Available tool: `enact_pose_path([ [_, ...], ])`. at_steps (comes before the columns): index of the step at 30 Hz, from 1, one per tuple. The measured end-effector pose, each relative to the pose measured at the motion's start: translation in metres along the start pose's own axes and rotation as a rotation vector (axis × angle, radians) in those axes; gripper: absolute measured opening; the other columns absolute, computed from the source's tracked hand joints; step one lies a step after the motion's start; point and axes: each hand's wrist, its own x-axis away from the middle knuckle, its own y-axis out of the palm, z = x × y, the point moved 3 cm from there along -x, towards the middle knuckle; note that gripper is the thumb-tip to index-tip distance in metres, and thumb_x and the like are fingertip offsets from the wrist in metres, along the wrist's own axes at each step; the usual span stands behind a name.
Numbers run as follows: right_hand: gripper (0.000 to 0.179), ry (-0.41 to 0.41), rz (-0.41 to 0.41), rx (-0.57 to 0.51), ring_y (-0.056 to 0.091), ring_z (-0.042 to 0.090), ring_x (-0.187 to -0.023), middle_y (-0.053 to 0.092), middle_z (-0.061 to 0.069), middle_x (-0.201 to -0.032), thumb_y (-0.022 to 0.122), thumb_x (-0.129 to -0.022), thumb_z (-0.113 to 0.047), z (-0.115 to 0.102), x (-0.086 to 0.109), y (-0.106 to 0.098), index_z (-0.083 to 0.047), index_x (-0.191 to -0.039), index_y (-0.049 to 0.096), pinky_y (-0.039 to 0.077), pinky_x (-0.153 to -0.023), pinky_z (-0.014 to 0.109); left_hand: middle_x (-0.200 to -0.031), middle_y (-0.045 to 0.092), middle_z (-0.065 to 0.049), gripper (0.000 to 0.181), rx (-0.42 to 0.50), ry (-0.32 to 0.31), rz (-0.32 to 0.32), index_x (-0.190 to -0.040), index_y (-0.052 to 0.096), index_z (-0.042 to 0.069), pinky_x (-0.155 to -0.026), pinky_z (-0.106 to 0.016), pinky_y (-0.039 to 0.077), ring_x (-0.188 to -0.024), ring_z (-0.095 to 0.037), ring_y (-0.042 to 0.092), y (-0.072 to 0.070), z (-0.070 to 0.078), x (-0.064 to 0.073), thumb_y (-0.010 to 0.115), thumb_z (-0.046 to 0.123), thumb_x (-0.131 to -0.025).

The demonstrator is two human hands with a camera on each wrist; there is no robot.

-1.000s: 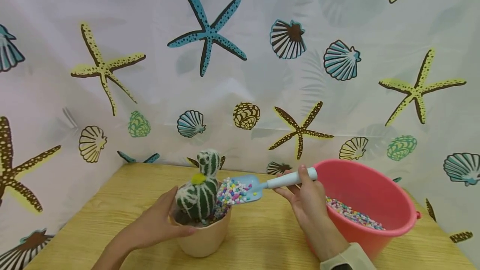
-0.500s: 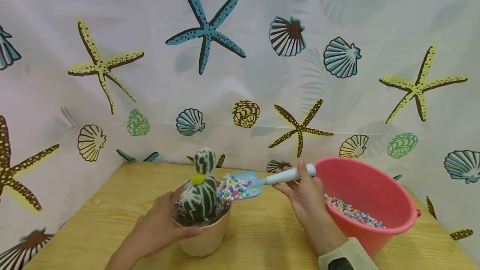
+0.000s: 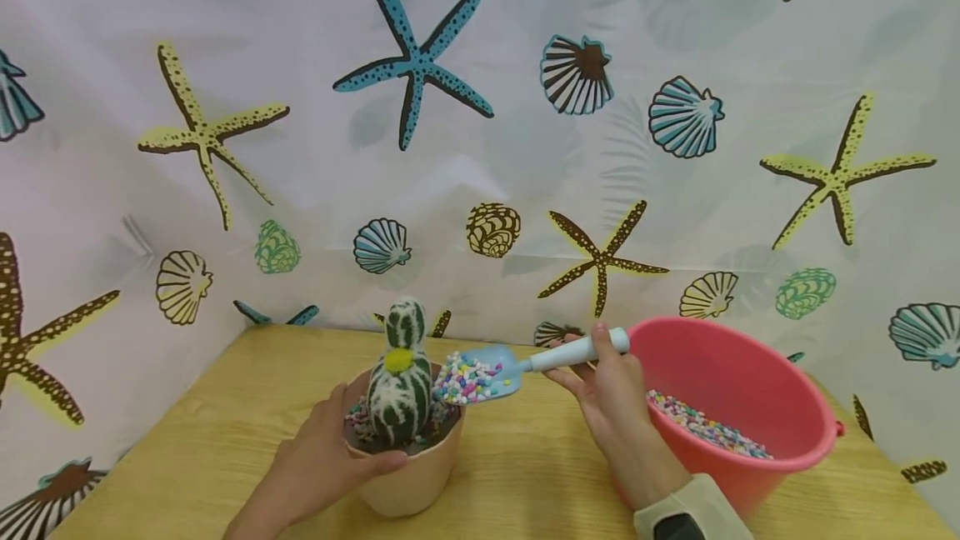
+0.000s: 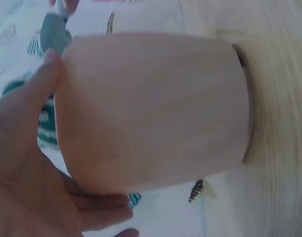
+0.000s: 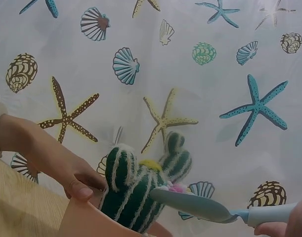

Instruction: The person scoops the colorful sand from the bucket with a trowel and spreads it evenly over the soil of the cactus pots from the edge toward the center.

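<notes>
My left hand (image 3: 318, 461) grips the rim of a peach-coloured flowerpot (image 3: 412, 482), its thumb on the near side and its fingers at the left. The left wrist view shows thumb and fingers around the pot's wall (image 4: 155, 113). Inside the pot stands a green cactus (image 3: 401, 411) with white fuzzy stripes and a yellow flower; some coloured pebbles lie at its base. My right hand (image 3: 615, 394) holds a light blue trowel (image 3: 506, 372) by its handle. Multicoloured pebbles (image 3: 467, 377) are heaped on the blade, whose tip reaches over the pot's right rim, beside the cactus.
To the right stands a pink bucket (image 3: 735, 352) with more coloured pebbles (image 3: 708, 423) inside, close beside my right forearm. Everything stands on a wooden table (image 3: 202, 407). A white cloth (image 3: 480, 132) printed with starfish and shells hangs behind and at the sides.
The cactus, earlier leaning left and turned, stands more upright. My left hand has shifted a little right along the pot's rim. The loaded trowel stays nearly in place.
</notes>
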Motion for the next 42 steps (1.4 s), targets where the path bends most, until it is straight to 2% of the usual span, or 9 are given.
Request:
enact_pose_path([
  [2,0.02,-0.003,0.002,0.002,0.064,0.019,-0.082,0.049,0.012,-0.099,0.036,-0.103,-0.026,-0.001,0.0,0.0,-0.006,-0.105,0.038,0.04,-0.094,0.06,-0.147,0.028,-0.032,0.115,-0.04,-0.018,0.019,-0.153,0.012,0.011,-0.088,-0.077,0.032,-0.13,-0.053,0.035,0.0,0.005,0.003,0.066,0.072,-0.071],
  [4,0.02,-0.001,0.003,0.003,0.065,0.019,-0.082,0.049,0.012,-0.099,0.036,-0.103,-0.026,-0.001,-0.001,0.0,-0.006,-0.106,0.038,0.041,-0.094,0.06,-0.146,0.028,-0.033,0.113,-0.035,0.02,0.016,-0.153,0.015,0.014,-0.088,-0.075,0.034,-0.129,-0.055,0.034,-0.002,0.005,0.002,0.068,0.069,-0.071],
  [11,0.02,0.008,0.002,-0.001,0.066,0.02,-0.083,0.049,0.011,-0.097,0.037,-0.103,-0.026,0.001,-0.002,0.001,-0.006,-0.104,0.038,0.041,-0.094,0.06,-0.154,0.01,-0.032,0.116,0.215,0.199,-0.113,-0.15,0.003,-0.006,-0.103,-0.072,0.022,-0.139,-0.054,0.01,-0.012,-0.011,-0.005,0.078,0.042,-0.076],
  [18,0.019,0.0,0.005,0.042,0.066,0.018,-0.082,0.051,0.01,-0.093,0.035,-0.104,-0.024,0.004,-0.005,0.002,-0.005,-0.105,0.038,0.043,-0.092,0.059,-0.147,0.024,-0.037,0.117,-0.032,0.083,-0.058,-0.152,0.01,0.002,-0.089,-0.079,0.028,-0.128,-0.057,0.035,-0.007,-0.004,0.002,0.071,0.062,-0.073],
  [22,0.019,-0.009,0.007,0.053,0.066,0.018,-0.081,0.051,0.01,-0.094,0.035,-0.104,-0.024,0.005,-0.006,0.001,-0.006,-0.106,0.038,0.043,-0.093,0.059,-0.144,0.033,-0.032,0.109,-0.068,0.111,-0.023,-0.153,0.018,0.011,-0.086,-0.074,0.035,-0.126,-0.052,0.039,-0.011,0.005,0.003,0.069,0.065,-0.073],
  [26,0.019,-0.003,-0.007,0.069,0.066,0.018,-0.082,0.053,0.007,-0.09,0.034,-0.104,-0.024,0.008,-0.006,0.001,-0.006,-0.108,0.038,0.042,-0.093,0.059,-0.143,0.036,-0.027,0.108,-0.037,0.158,-0.018,-0.152,0.02,0.01,-0.088,-0.068,0.041,-0.127,-0.048,0.039,-0.012,0.005,0.005,0.072,0.061,-0.073],
  [30,0.019,-0.013,-0.03,0.1,0.065,0.017,-0.083,0.055,0.005,-0.088,0.035,-0.104,-0.024,0.012,-0.005,0.003,-0.006,-0.109,0.038,0.043,-0.092,0.059,-0.147,0.027,-0.031,0.106,0.038,0.172,-0.059,-0.152,0.018,0.009,-0.094,-0.067,0.038,-0.132,-0.052,0.029,-0.012,0.0,0.005,0.073,0.055,-0.075],
  [35,0.018,-0.035,-0.05,0.145,0.064,0.016,-0.083,0.056,0.002,-0.086,0.036,-0.104,-0.024,0.012,-0.006,0.006,-0.006,-0.106,0.04,0.047,-0.091,0.056,-0.149,0.014,-0.038,0.105,0.08,0.161,-0.095,-0.154,0.013,0.012,-0.095,-0.07,0.035,-0.134,-0.057,0.022,-0.011,-0.003,0.003,0.072,0.053,-0.078],
  [42,0.023,-0.072,-0.067,0.229,0.063,0.013,-0.082,0.059,-0.001,-0.084,0.04,-0.103,-0.025,0.012,-0.005,0.013,-0.003,-0.108,0.042,0.055,-0.084,0.05,-0.15,0.011,-0.038,0.107,0.12,0.119,-0.128,-0.154,0.011,0.009,-0.096,-0.071,0.032,-0.134,-0.059,0.02,-0.011,-0.005,0.002,0.073,0.052,-0.078],
])
